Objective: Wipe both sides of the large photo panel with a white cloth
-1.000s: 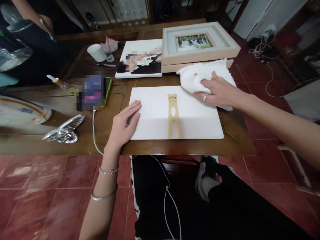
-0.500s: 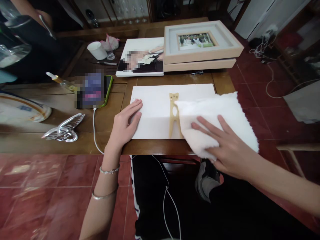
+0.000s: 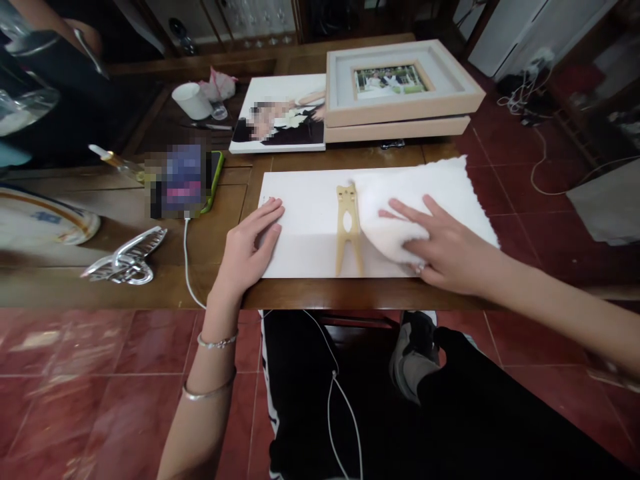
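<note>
A white board (image 3: 300, 220) lies on the table's front edge. On it is a flat beige piece (image 3: 347, 230) with a cat-like face at the top, an oval gap in its middle and two legs below. It is too plain to tell whether it is a loose object or a picture. My left hand (image 3: 253, 243) rests flat on the board's left end, fingers stretched out and empty. My right hand (image 3: 445, 247) has a soft white cloth (image 3: 450, 183) under its spread fingers, with part of it bunched beneath them. The cloth covers the board's right part, just beside the beige piece.
Behind the board are a photo print (image 3: 285, 120) and stacked picture frames (image 3: 400, 110). To the left lie a silver hair claw (image 3: 127, 257), a phone (image 3: 213, 183) on a white cable (image 3: 187, 267), a dropper bottle (image 3: 123, 167) and a white cup (image 3: 193, 101). Another person's arm shows at upper left.
My right hand has moved up and slightly left with the cloth, away from the table's front edge. More of the beige piece's right leg now shows. My left hand stays put.
</note>
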Demonstrator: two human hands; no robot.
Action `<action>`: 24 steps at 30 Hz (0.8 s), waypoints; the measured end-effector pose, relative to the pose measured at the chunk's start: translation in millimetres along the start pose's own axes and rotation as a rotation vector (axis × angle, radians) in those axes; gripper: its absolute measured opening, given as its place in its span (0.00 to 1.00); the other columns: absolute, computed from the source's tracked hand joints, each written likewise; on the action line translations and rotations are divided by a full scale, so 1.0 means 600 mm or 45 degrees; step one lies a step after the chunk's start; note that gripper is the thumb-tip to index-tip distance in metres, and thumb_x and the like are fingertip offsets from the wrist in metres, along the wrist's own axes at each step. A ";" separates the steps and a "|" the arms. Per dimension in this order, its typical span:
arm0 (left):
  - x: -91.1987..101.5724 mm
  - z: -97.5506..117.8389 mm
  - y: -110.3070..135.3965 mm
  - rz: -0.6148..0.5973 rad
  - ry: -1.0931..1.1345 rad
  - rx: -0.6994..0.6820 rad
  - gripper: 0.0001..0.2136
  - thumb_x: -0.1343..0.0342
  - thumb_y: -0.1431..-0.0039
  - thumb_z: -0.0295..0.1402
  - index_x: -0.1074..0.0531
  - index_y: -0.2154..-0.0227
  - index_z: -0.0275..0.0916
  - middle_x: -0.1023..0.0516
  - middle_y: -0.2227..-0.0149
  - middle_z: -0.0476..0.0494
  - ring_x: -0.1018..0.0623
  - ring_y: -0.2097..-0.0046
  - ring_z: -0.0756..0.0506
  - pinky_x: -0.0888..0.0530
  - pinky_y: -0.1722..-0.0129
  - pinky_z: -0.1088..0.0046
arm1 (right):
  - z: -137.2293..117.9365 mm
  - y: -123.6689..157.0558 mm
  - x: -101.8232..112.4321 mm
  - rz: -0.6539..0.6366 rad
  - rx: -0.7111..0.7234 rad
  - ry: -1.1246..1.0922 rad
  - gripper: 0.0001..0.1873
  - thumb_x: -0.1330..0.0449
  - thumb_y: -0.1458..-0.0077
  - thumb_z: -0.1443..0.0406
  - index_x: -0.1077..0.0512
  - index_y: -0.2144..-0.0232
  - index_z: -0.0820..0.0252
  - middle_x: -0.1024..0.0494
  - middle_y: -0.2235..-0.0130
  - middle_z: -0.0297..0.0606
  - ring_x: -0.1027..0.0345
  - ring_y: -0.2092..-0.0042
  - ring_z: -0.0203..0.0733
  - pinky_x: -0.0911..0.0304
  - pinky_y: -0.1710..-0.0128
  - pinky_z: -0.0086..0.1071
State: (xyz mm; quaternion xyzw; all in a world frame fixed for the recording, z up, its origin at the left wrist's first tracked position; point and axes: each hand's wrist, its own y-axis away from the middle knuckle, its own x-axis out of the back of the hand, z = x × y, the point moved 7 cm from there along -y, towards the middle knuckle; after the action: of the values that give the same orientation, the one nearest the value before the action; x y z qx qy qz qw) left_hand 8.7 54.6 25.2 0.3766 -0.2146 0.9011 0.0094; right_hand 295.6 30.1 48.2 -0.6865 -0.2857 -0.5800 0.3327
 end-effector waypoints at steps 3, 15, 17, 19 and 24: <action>0.000 -0.001 0.000 0.002 0.006 0.003 0.16 0.46 0.29 0.42 0.21 0.46 0.44 0.23 0.38 0.44 0.26 0.34 0.39 0.32 0.30 0.49 | 0.056 -0.043 0.004 -0.001 -0.073 -0.012 0.12 0.46 0.41 0.69 0.22 0.61 0.63 0.32 0.33 0.60 0.45 0.28 0.62 0.46 0.34 0.71; 0.000 -0.001 0.000 0.003 0.005 0.005 0.16 0.46 0.29 0.40 0.21 0.45 0.41 0.22 0.39 0.41 0.26 0.34 0.39 0.32 0.30 0.49 | 0.100 -0.090 0.007 -0.027 -0.213 0.119 0.15 0.49 0.38 0.70 0.23 0.57 0.69 0.28 0.38 0.67 0.43 0.29 0.65 0.45 0.34 0.66; 0.000 0.000 0.000 0.000 0.000 0.011 0.16 0.47 0.29 0.40 0.21 0.46 0.42 0.22 0.39 0.42 0.26 0.34 0.39 0.32 0.30 0.50 | 0.063 -0.066 0.002 -0.014 -0.163 0.120 0.14 0.48 0.39 0.71 0.22 0.59 0.67 0.31 0.35 0.67 0.47 0.28 0.66 0.47 0.34 0.71; 0.001 0.000 0.000 0.002 0.003 0.011 0.16 0.46 0.29 0.40 0.21 0.46 0.42 0.22 0.38 0.42 0.25 0.34 0.39 0.32 0.30 0.50 | 0.018 -0.036 0.000 0.055 -0.105 0.109 0.12 0.45 0.41 0.71 0.21 0.60 0.64 0.34 0.33 0.64 0.46 0.28 0.69 0.46 0.36 0.75; 0.000 0.002 0.000 0.004 -0.010 0.001 0.16 0.46 0.29 0.39 0.21 0.46 0.41 0.22 0.38 0.42 0.25 0.34 0.40 0.32 0.30 0.51 | -0.095 0.038 -0.001 0.225 0.027 0.034 0.11 0.36 0.54 0.72 0.20 0.66 0.59 0.34 0.31 0.56 0.47 0.28 0.70 0.47 0.35 0.74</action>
State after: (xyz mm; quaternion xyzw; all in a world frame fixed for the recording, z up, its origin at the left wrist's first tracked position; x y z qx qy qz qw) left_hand 9.3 54.1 25.9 0.3798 -0.2148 0.8997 0.0071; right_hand 278.4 -28.8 51.0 -0.6978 -0.2257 -0.5542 0.3937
